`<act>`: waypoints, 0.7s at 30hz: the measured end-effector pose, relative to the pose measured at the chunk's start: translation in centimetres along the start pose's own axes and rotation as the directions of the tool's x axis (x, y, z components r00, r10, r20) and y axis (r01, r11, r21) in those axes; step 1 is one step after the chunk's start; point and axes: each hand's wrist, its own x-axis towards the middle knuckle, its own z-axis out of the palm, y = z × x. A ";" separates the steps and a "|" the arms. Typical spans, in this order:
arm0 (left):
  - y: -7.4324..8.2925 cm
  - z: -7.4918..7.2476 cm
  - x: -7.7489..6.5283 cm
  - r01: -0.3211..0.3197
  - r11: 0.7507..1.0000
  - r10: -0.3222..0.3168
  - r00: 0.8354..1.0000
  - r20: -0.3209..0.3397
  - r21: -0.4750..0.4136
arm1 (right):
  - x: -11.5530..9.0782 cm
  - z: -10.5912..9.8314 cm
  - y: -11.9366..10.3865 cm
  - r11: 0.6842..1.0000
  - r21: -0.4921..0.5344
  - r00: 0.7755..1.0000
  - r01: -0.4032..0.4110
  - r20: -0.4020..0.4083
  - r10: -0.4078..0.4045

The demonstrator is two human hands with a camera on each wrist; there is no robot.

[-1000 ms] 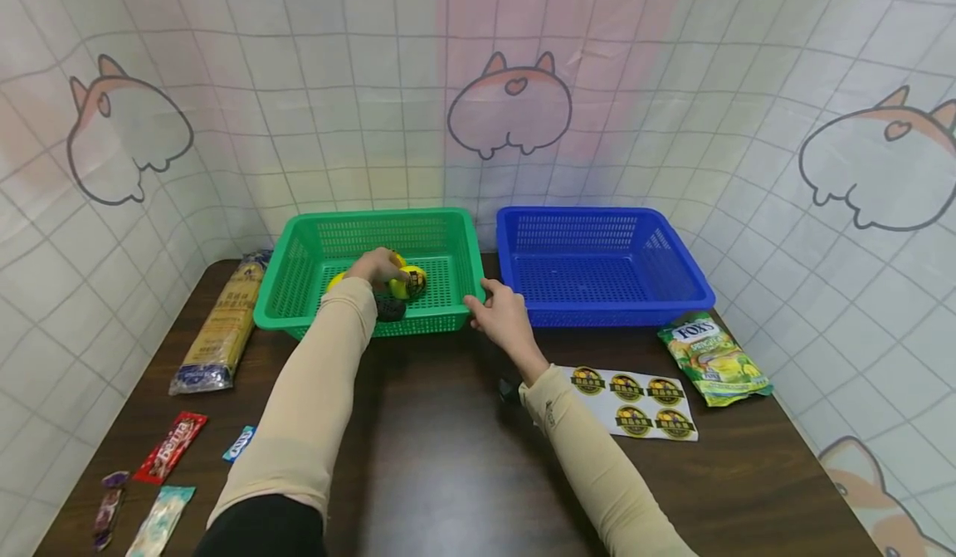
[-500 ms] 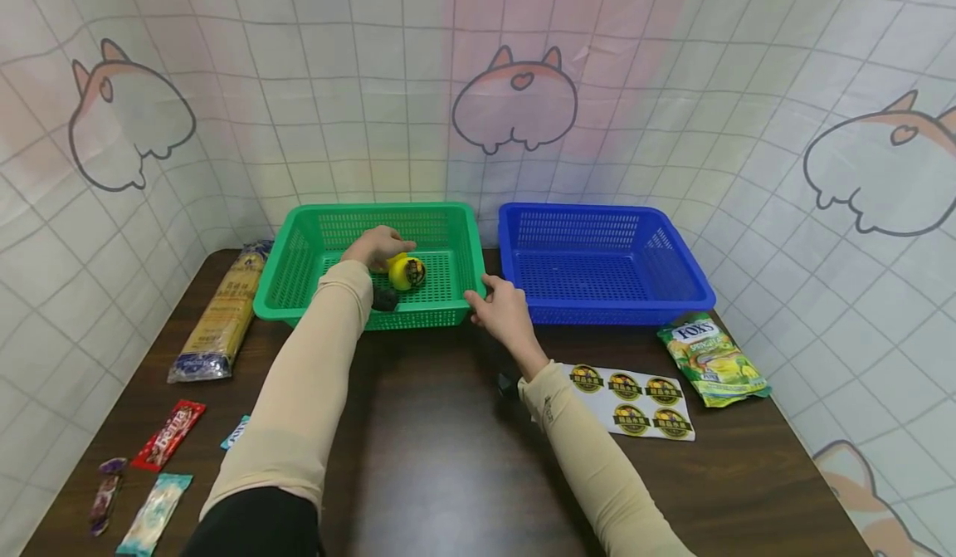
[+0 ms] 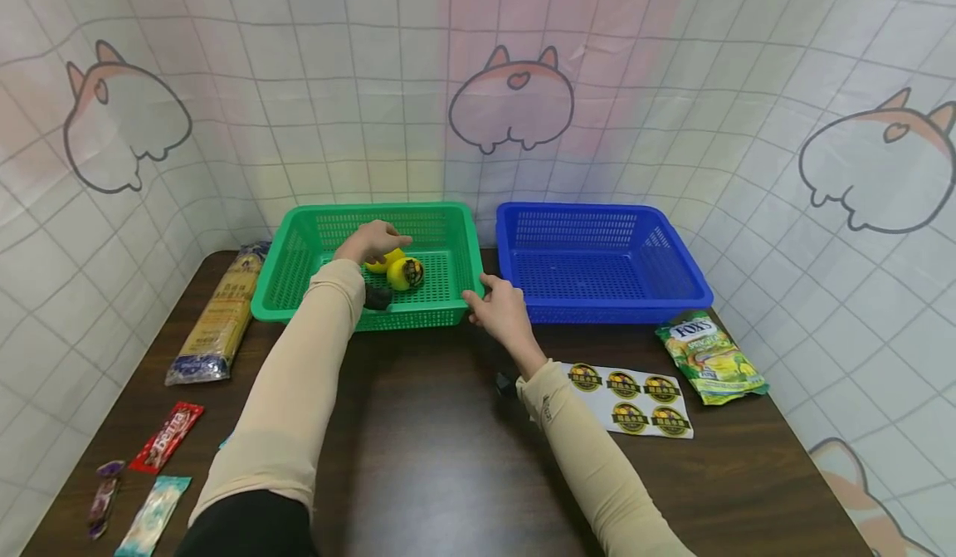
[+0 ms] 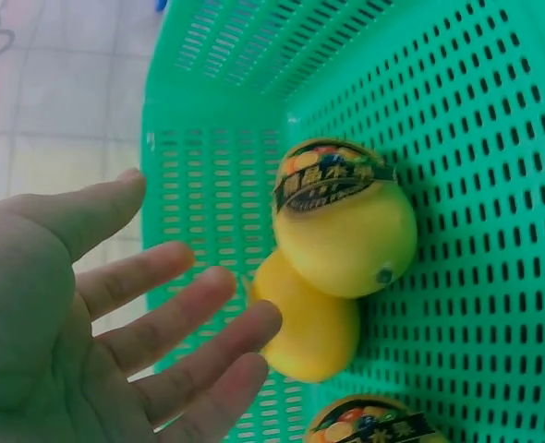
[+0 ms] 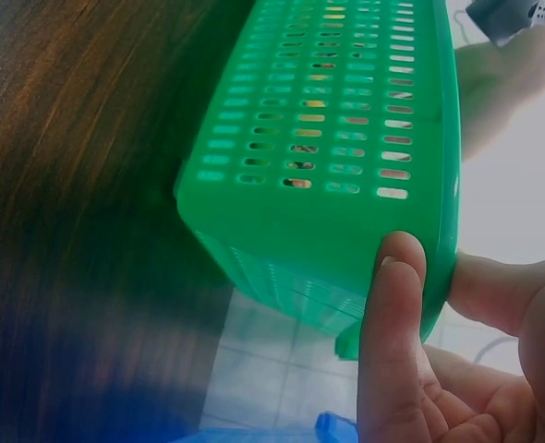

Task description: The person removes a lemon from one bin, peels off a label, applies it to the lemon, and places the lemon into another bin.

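Note:
My left hand (image 3: 369,241) hovers inside the green basket (image 3: 456,315). In the left wrist view the hand (image 4: 152,323) has its fingers spread, with nothing held. Just past the fingertips lies a yellow, lemon-like fruit (image 4: 314,341), touching a greenish-yellow one (image 4: 351,240) that bears a dark round sticker. Part of another stickered fruit (image 4: 374,420) shows at that view's lower edge. My right hand (image 3: 502,312) is at the basket's front right corner. In the right wrist view, thumb and fingers of the right hand (image 5: 439,360) pinch the basket's rim.
A blue basket (image 3: 597,308) stands right of the green one. Right of my right forearm lie a sticker sheet (image 3: 635,403) and a green candy bag (image 3: 709,358). A noodle-like pack (image 3: 220,316), a red wrapper (image 3: 168,437) and other small wrapped snacks lie at left.
My left hand has drawn back from the fruit, up and slightly left, and its fingers have come off them. My right hand has stayed on the rim.

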 end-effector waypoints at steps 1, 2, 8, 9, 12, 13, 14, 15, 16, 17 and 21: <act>0.0 -0.1 -0.1 -0.014 1.000 0.014 1.000 -0.005 0.016 | 0.0 0.0 0.0 1.000 0.001 1.000 0.000 -0.002 0.000; -0.2 -0.3 -0.3 -0.024 0.999 0.024 1.000 -0.008 0.025 | 0.0 0.1 0.0 1.000 0.003 1.000 0.000 -0.002 0.000; -0.8 -0.4 -1.5 -0.124 0.991 0.127 0.991 -0.051 0.053 | -0.2 0.3 -0.1 1.000 -0.022 1.000 -0.004 0.006 0.005; -0.7 -0.4 -1.8 -0.151 0.987 0.154 0.986 -0.068 0.056 | -0.2 0.2 -0.1 0.999 -0.035 1.000 0.000 0.005 0.000; 0.0 -0.3 -3.0 -0.232 0.970 0.239 0.963 -0.121 0.073 | -0.3 0.0 -0.1 0.996 -0.085 1.000 0.023 0.000 -0.023; 0.5 -0.2 -3.4 -0.260 0.962 0.270 0.954 -0.134 0.083 | -0.2 -0.2 -0.1 0.993 -0.109 0.999 0.032 -0.007 -0.033; 1.0 0.0 -3.8 -0.287 0.954 0.297 0.944 -0.145 0.091 | -0.2 -0.3 -0.1 0.990 -0.133 0.999 0.041 -0.014 -0.043; 1.4 0.2 -4.2 -0.311 0.945 0.324 0.933 -0.156 0.103 | -0.2 -0.5 0.0 0.985 -0.167 0.998 0.051 -0.024 -0.056; 1.9 0.6 -4.7 -0.334 0.936 0.349 0.922 -0.166 0.112 | -0.2 -0.6 0.1 0.979 -0.195 0.997 0.061 -0.035 -0.069; 2.4 1.0 -5.2 -0.357 0.927 0.374 0.911 -0.176 0.118 | -0.2 -0.8 0.2 0.974 -0.216 0.996 0.070 -0.045 -0.081; 3.6 3.7 -7.1 -0.448 0.882 0.471 0.851 -0.231 0.148 | -0.8 -1.5 0.7 0.949 -0.298 0.988 0.103 -0.079 -0.132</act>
